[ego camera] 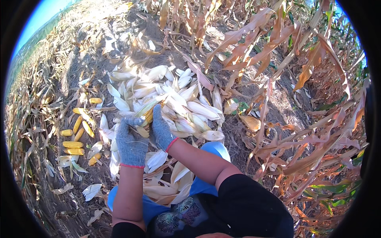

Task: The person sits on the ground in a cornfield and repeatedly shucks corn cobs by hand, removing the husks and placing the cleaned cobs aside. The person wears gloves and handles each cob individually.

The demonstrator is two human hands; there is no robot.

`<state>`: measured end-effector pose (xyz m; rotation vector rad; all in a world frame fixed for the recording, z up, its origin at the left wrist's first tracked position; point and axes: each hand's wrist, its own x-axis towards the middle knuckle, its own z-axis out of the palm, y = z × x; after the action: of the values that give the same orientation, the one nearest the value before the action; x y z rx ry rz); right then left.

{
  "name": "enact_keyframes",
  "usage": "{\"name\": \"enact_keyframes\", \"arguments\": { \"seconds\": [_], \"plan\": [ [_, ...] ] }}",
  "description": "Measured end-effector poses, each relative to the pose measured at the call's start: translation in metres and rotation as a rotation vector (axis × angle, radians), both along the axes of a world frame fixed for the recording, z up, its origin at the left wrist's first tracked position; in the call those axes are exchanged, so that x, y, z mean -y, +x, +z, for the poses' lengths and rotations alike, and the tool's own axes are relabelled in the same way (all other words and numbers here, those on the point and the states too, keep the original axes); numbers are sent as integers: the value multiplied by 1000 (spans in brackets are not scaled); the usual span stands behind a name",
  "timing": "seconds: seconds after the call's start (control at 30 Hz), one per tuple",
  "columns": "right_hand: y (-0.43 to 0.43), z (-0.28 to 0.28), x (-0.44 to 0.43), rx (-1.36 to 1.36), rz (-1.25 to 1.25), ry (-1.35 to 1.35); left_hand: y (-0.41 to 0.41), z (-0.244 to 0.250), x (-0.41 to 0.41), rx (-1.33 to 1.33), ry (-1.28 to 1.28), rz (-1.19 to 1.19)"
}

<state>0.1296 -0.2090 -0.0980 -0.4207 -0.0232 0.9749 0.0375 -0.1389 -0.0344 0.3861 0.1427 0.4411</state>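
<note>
Both my hands wear grey knitted gloves with red cuffs. Between them is a yellow ear of corn [148, 115], its husk partly opened so that kernels show. My left hand [133, 142] grips the lower end of the ear and its husk. My right hand [162, 128] holds the ear's right side, thumb up along the kernels. Just beyond and to the right lies a heap of unhusked ears in pale, dry husks [190, 104]. Several bare yellow corn cobs [73, 144] with kernels lie on the ground at the left.
Standing dry corn stalks and leaves [285, 119] crowd the right side. Loose husks [160, 190] lie between my knees and others [92, 191] at the lower left. Flattened dry stalks [32, 119] cover the far left, with brown soil [98, 77] showing between.
</note>
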Motion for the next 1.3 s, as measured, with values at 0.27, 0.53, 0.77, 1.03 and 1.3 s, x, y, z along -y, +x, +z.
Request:
{"name": "enact_keyframes", "arguments": {
  "seconds": [0.27, 0.53, 0.77, 1.03, 1.3],
  "plan": [
    [-22, -17, 5, 92, -87, -206, -7, 8, 13, -91, -138, 4],
    [66, 51, 37, 90, -453, -80, -50, 40, 14, -50, 166, -95],
    [102, 23, 58, 118, -634, -217, -81, 61, 1, -153, 312, -36],
    [90, 33, 61, 392, -700, -392, -89, 31, -69, -440, 791, 127],
    [0, 34, 37, 1440, -343, -890, -50, 6, -47, -353, 1121, 268]
  ]
}}
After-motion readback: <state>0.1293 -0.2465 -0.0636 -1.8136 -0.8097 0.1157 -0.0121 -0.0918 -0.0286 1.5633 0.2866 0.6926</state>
